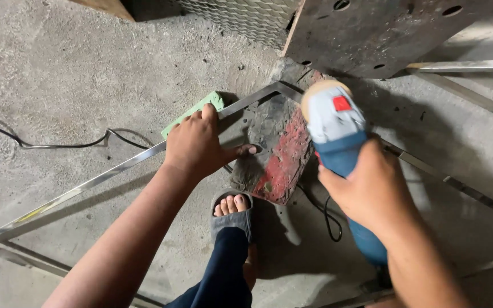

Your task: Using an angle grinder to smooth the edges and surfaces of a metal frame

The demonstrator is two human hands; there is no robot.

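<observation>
Left hand (196, 145) fingers clamped on the shiny steel strip frame (87, 182) and green block (198, 111), right hand (372, 191) wrapped tight around the blue angle grinder (338, 142), its disc just beyond the fingertips at the frame's corner; progress unclear.

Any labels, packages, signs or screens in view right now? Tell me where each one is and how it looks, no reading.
Red patch: small red rectangle, possibly a label or a switch, on the grey head of the blue grinder held in the right hand.
Green block: flat, pale green, under the left hand on the metal frame; cannot tell whether it is a package.
No signs or screens show.
</observation>
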